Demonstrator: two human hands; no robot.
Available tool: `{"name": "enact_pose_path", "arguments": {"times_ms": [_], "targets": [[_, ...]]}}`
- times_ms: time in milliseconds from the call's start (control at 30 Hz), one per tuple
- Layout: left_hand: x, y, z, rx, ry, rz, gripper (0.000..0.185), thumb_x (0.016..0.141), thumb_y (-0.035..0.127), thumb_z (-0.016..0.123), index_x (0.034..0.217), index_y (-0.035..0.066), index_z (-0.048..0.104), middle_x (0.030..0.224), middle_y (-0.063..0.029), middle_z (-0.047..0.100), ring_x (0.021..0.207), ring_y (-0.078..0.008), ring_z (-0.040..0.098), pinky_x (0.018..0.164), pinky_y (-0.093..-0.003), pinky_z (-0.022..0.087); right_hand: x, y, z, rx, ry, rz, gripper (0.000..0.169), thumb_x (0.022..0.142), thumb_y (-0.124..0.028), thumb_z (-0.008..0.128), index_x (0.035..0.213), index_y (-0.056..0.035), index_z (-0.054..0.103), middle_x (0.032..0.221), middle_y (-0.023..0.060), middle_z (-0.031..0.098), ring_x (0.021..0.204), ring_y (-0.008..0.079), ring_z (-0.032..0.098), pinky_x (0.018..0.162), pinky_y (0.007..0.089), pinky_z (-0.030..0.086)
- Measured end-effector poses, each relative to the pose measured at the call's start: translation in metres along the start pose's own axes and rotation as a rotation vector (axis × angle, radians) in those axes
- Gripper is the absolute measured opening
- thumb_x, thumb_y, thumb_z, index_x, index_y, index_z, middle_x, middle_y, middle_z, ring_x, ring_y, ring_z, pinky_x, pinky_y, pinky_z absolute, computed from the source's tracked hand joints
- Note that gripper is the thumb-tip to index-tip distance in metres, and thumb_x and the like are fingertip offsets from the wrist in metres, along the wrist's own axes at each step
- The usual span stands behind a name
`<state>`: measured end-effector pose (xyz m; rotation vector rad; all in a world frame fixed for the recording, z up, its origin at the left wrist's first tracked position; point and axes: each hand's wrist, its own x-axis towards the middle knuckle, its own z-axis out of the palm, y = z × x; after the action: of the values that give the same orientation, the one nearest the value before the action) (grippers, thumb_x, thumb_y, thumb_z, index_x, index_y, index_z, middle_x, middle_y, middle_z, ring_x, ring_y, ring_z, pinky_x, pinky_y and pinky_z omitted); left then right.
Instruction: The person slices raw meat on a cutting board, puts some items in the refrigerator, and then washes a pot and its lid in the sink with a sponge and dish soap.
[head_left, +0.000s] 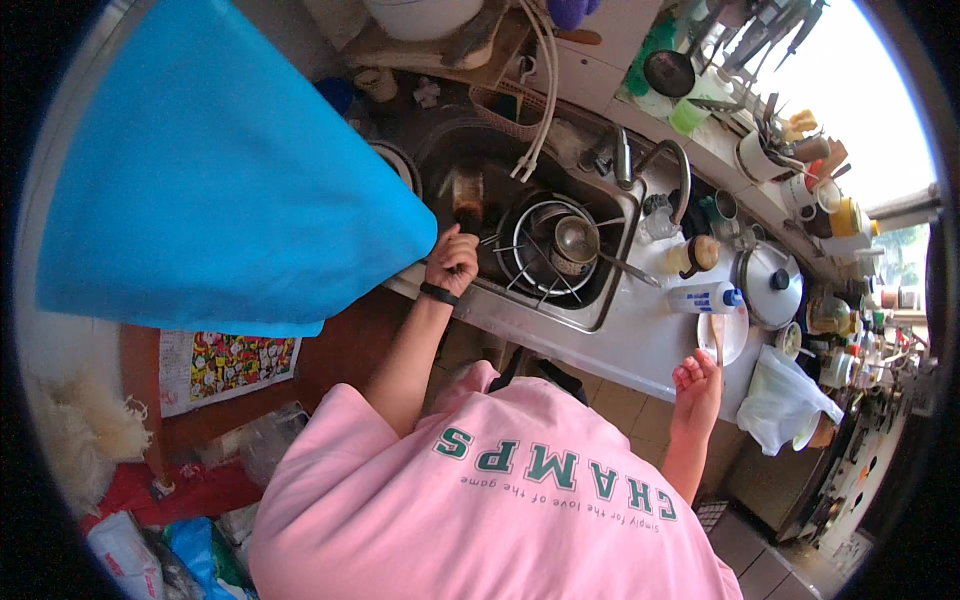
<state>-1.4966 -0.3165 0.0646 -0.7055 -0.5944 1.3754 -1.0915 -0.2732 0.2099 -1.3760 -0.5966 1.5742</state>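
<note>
My left hand (454, 259), with a black band on its wrist, is closed around the handle of a dark tool. The tool's broad, brownish head (469, 191) is motion-blurred over the left part of the metal sink (600, 311), and I cannot tell what tool it is. In the sink's right part stand nested pans and bowls with a metal ladle (576, 238) on top. Thin metal prongs (521, 279) stick out around them. My right hand (696, 375) hovers near the counter's front edge, fingers loosely curled, holding nothing visible. Just beyond it, a wooden spatula (718, 326) lies across a white plate (735, 337).
A large blue sheet (240, 180) blocks the left side. White hoses (551, 82) hang over the sink beside a curved faucet (679, 169). On the counter are a blue-capped bottle (701, 298), a lidded pot (769, 281) and a plastic bag (784, 397). Utensils crowd the windowsill.
</note>
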Motion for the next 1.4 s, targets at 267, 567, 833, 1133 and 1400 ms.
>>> {"name": "enact_pose_path", "arguments": {"times_ms": [267,567,833,1133,1400], "targets": [[0.002,0.005,-0.009,-0.146,-0.274,0.025,0.033,0.096,0.031,0.039,0.074,0.006,0.037,0.051,-0.008,0.04,0.042,-0.0192,0.04,0.041,-0.035,0.04,-0.004,0.006,-0.007,-0.025,0.041,0.024,0.025,0.089,-0.024,0.049,0.103,-0.0037,0.053,0.079,0.0036,0.058,0.071,0.0142,0.054,0.073,0.0264,0.043],[-0.007,-0.034,-0.021,-0.227,-0.415,0.0,0.03,0.095,0.024,0.042,0.069,0.01,0.033,0.046,-0.0052,0.043,0.036,-0.0142,0.041,0.035,-0.0302,0.039,-0.006,-0.002,-0.008,-0.084,0.03,0.044,0.024,0.089,-0.022,0.048,0.102,-0.0028,0.054,0.08,0.0042,0.06,0.071,0.0137,0.056,0.072,0.027,0.045],[-0.029,-0.081,-0.023,-0.234,-0.367,0.011,0.029,0.096,0.021,0.039,0.07,0.01,0.032,0.043,-0.0049,0.042,0.032,-0.0123,0.039,0.032,-0.0282,0.036,0.001,-0.001,-0.009,-0.072,-0.015,0.095,0.022,0.088,-0.018,0.046,0.1,-0.0012,0.053,0.078,0.0048,0.06,0.07,0.0131,0.056,0.072,0.0263,0.045],[-0.054,-0.086,-0.012,0.189,-0.069,0.008,0.033,0.096,0.029,0.035,0.071,0.008,0.034,0.043,-0.0031,0.037,0.032,-0.0127,0.036,0.031,-0.0272,0.035,0.01,0.007,-0.02,-0.08,-0.033,0.14,0.022,0.089,-0.018,0.046,0.101,-0.0015,0.054,0.078,0.0046,0.06,0.07,0.0129,0.056,0.072,0.0259,0.045],[-0.107,-0.107,0.004,0.832,0.615,-0.156,0.032,0.096,0.032,0.034,0.073,0.011,0.041,0.043,0.0038,0.032,0.03,-0.0098,0.031,0.027,-0.0241,0.031,0.025,0.02,-0.051,-0.099,0.032,0.179,0.023,0.089,-0.019,0.045,0.102,-0.0025,0.054,0.08,0.0051,0.061,0.072,0.013,0.058,0.072,0.0257,0.045]]}}
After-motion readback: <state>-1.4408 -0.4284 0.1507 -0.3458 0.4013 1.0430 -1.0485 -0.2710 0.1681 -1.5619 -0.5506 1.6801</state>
